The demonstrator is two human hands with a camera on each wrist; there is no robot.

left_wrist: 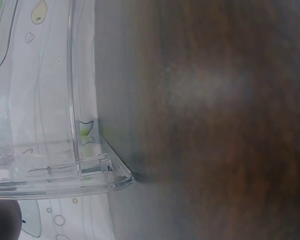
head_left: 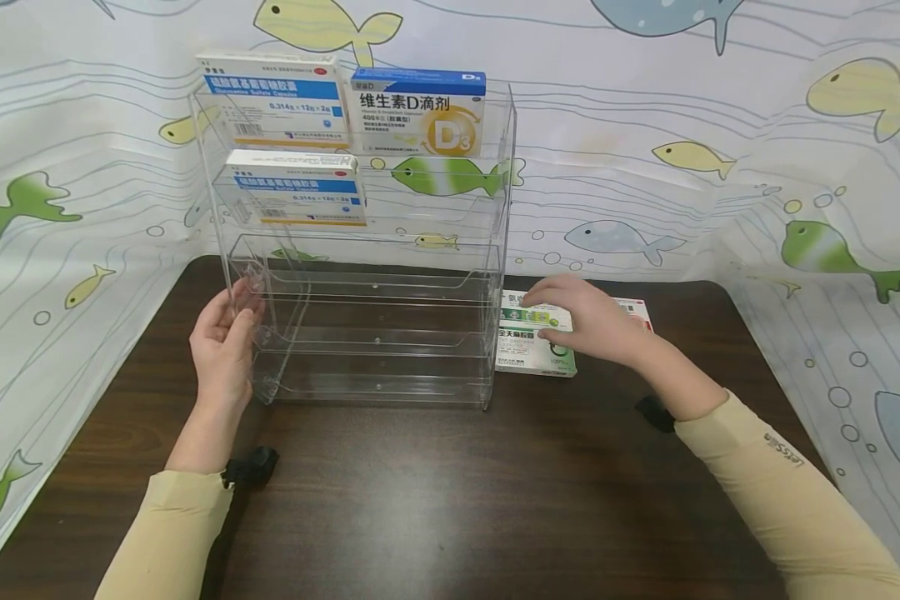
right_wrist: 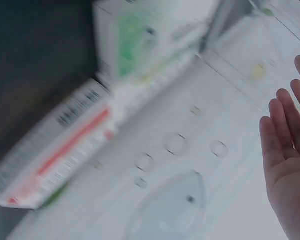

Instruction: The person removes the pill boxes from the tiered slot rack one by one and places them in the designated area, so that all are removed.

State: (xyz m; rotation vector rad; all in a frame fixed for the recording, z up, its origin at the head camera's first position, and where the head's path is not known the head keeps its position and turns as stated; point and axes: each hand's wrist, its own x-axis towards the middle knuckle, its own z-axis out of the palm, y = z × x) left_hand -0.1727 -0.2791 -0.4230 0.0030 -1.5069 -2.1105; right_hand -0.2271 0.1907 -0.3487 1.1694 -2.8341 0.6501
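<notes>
A clear acrylic tiered rack (head_left: pixel 378 337) stands on the dark table, its lower tiers bare. My left hand (head_left: pixel 225 342) grips the rack's left side edge; in the left wrist view, part of a finger (left_wrist: pixel 4 220) shows beside the clear panel (left_wrist: pixel 72 90). Right of the rack, my right hand (head_left: pixel 588 321) hovers over flat medicine boxes, fingers extended and holding nothing. Nearest to it is a white-and-green box (head_left: pixel 528 350). Behind its wrist, a white box with red (head_left: pixel 636 310) is partly hidden. The right wrist view shows the hand (right_wrist: pixel 292 165) with straight fingers, apart from the boxes.
On the rack's top tier are a blue-and-white capsule box (head_left: pixel 273 104) and a blue-topped vitamin D box (head_left: pixel 420 117). Another blue-and-white box (head_left: pixel 300 192) sits one tier below. A fish-patterned sheet (head_left: pixel 607 208) covers the walls behind and beside the table (head_left: pixel 420 500).
</notes>
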